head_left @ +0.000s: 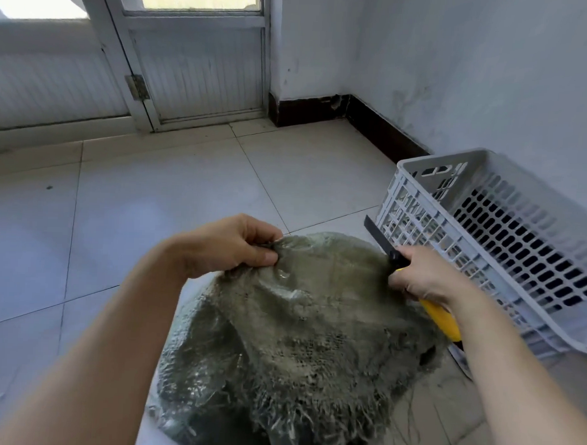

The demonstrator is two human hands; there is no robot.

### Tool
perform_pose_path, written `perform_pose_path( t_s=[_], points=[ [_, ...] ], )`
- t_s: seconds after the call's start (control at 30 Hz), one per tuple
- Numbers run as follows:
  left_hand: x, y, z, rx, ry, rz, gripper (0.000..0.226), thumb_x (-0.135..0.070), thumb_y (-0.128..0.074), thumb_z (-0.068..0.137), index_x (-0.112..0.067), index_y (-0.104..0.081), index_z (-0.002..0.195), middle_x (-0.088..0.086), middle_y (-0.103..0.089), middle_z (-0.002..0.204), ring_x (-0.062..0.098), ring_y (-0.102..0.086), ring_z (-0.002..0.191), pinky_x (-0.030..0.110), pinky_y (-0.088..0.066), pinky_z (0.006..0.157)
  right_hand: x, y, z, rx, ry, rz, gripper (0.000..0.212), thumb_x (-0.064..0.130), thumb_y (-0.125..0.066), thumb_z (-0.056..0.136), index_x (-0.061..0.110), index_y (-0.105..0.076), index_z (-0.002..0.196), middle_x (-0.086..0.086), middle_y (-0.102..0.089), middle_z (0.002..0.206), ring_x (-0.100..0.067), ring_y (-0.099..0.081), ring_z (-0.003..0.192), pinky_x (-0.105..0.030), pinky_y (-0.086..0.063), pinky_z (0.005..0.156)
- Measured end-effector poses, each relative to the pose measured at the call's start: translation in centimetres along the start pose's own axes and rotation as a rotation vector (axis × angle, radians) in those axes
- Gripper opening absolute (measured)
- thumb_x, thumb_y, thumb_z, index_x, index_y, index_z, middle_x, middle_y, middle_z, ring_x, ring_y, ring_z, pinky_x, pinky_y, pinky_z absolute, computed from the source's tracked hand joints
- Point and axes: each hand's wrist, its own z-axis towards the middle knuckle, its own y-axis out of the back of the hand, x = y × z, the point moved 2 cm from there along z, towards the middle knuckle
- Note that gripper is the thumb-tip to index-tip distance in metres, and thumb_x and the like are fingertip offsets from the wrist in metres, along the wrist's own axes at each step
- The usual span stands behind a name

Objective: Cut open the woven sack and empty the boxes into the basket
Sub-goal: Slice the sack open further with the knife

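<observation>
Both hands [231, 245] [426, 277] grip — left the woven sack [302, 322], right a knife [392, 255] — beside an empty basket [505, 229].

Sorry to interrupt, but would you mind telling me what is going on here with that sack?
A person is opening a grey-green woven sack on the tiled floor. The left hand bunches the sack's upper edge, while the right hand holds a yellow-handled utility knife with its black blade extended, at the sack's right side. The fabric's near edge is frayed. A grey slatted plastic basket waits on the right; no boxes are visible yet.
</observation>
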Motion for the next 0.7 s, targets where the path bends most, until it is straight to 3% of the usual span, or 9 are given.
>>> perform_pose_path(
  t_s=[0.13, 0.23, 0.3, 0.37, 0.43, 0.5, 0.6, 0.63, 0.7],
  points=[
    [2.7, 2.6, -0.7, -0.155, 0.133, 0.108, 0.020, -0.001, -0.051, 0.091, -0.009, -0.067, 0.081, 0.017, -0.068, 0.082, 0.026, -0.064, 0.078, 0.040, -0.052, 0.077, -0.6, 0.3, 0.4, -0.001, 0.010, 0.060, 0.016, -0.001, -0.065, 0.080, 0.010, -0.056, 0.087, -0.012, -0.055, 0.079, -0.021, -0.052, 0.058, -0.029, -0.045, 0.051],
    [3.7, 3.2, -1.0, -0.204, 0.162, 0.043, 0.018, 0.003, -0.047, 0.092, -0.001, -0.065, 0.094, 0.020, -0.066, 0.092, 0.027, -0.062, 0.084, 0.040, -0.051, 0.082, -1.1, -0.1, 0.4, 0.146, -0.028, -0.040, 0.035, -0.001, -0.066, 0.076, 0.018, -0.056, 0.103, -0.011, -0.059, 0.083, -0.019, -0.054, 0.055, -0.026, -0.045, 0.048],
    [4.0, 3.7, -1.0, -0.245, 0.171, 0.022, 0.019, 0.003, -0.046, 0.093, 0.001, -0.064, 0.101, 0.021, -0.067, 0.098, 0.026, -0.062, 0.088, 0.040, -0.051, 0.084, -1.6, -0.4, 0.2, 0.214, -0.091, -0.087, 0.032, 0.005, -0.067, 0.076, 0.020, -0.054, 0.101, -0.009, -0.058, 0.075, -0.018, -0.053, 0.052, -0.025, -0.044, 0.048],
    [4.9, 4.3, -0.8, -0.303, 0.210, 0.063, 0.019, 0.000, -0.047, 0.093, -0.003, -0.065, 0.100, 0.020, -0.068, 0.100, 0.029, -0.063, 0.090, 0.045, -0.050, 0.089, -1.7, -0.3, -0.1, 0.206, -0.136, -0.070, 0.023, 0.025, -0.073, 0.077, 0.015, -0.056, 0.087, -0.007, -0.055, 0.070, -0.018, -0.052, 0.050, -0.027, -0.043, 0.053],
    [5.9, 4.8, -0.7, -0.341, 0.269, 0.151, 0.019, -0.003, -0.049, 0.093, -0.009, -0.067, 0.096, 0.016, -0.069, 0.098, 0.031, -0.063, 0.095, 0.046, -0.049, 0.093, -1.8, 0.3, -0.2, 0.197, -0.130, -0.097, 0.051, 0.059, -0.076, 0.064, 0.015, -0.051, 0.069, -0.004, -0.055, 0.059, -0.017, -0.052, 0.047, -0.028, -0.045, 0.057],
    [6.8, 5.1, -0.3, -0.376, 0.324, 0.227, 0.019, -0.004, -0.050, 0.092, -0.008, -0.068, 0.097, 0.015, -0.069, 0.099, 0.032, -0.062, 0.099, 0.043, -0.048, 0.093, -1.5, 0.7, -0.6, 0.265, -0.121, -0.185, 0.065, 0.071, -0.077, 0.043, 0.013, -0.056, 0.064, -0.003, -0.058, 0.052, -0.017, -0.053, 0.047, -0.029, -0.046, 0.060],
    [7.7, 5.4, 0.1, -0.461, 0.457, 0.403, 0.023, -0.004, -0.047, 0.092, -0.001, -0.065, 0.107, 0.018, -0.064, 0.109, 0.034, -0.056, 0.107, 0.036, -0.043, 0.090, -1.4, 0.1, -1.2, 0.374, -0.155, -0.250, 0.034, 0.035, -0.088, 0.059, 0.013, -0.068, 0.074, -0.004, -0.063, 0.067, -0.015, -0.054, 0.054, -0.021, -0.043, 0.050],
    [7.9, 5.4, 0.3, -0.472, 0.517, 0.493, 0.025, -0.004, -0.046, 0.091, -0.001, -0.064, 0.109, 0.018, -0.062, 0.113, 0.033, -0.055, 0.109, 0.035, -0.042, 0.090, -1.4, -0.1, -1.1, 0.355, -0.162, -0.255, 0.019, 0.019, -0.084, 0.066, 0.013, -0.068, 0.072, -0.006, -0.063, 0.069, -0.015, -0.054, 0.054, -0.020, -0.043, 0.047],
    [7.8, 4.6, 0.5, -0.490, 0.646, 0.723, 0.028, -0.004, -0.044, 0.087, -0.007, -0.061, 0.109, 0.015, -0.061, 0.117, 0.031, -0.054, 0.109, 0.036, -0.037, 0.092, -1.6, -0.4, -0.9, 0.305, -0.132, -0.202, 0.012, 0.004, -0.075, 0.072, 0.012, -0.068, 0.068, -0.010, -0.065, 0.071, -0.015, -0.054, 0.055, -0.020, -0.043, 0.045]
  ],
)
